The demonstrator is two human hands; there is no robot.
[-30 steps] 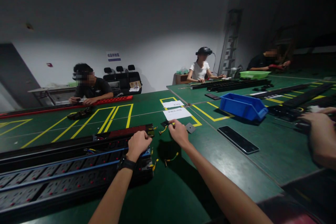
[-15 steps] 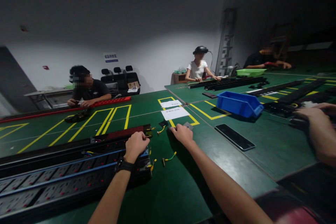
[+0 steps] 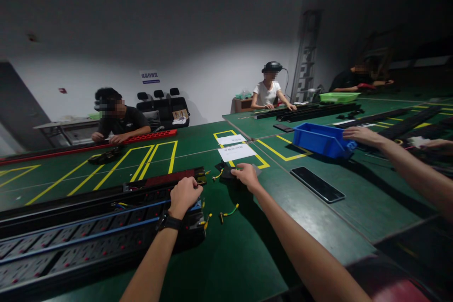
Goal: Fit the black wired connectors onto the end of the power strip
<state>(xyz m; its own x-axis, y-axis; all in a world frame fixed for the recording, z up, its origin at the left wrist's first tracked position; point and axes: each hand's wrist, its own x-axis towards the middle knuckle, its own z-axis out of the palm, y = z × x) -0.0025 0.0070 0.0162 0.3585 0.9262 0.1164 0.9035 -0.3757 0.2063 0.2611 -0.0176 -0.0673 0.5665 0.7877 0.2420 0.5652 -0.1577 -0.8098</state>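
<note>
The left hand (image 3: 186, 194) is rested on the right end of a long black rail assembly with grey slotted plates (image 3: 99, 229); whether anything is gripped cannot be told. Apart from it, right of the assembly, the right hand (image 3: 247, 177) is set against a flat dark piece (image 3: 226, 174), its grip unclear. Just right of the assembly, a short green-and-yellow cable (image 3: 230, 213) is laid on the green surface (image 3: 222, 264). Farther right of the assembly, an open blue plastic bin (image 3: 314, 144) is placed.
</note>
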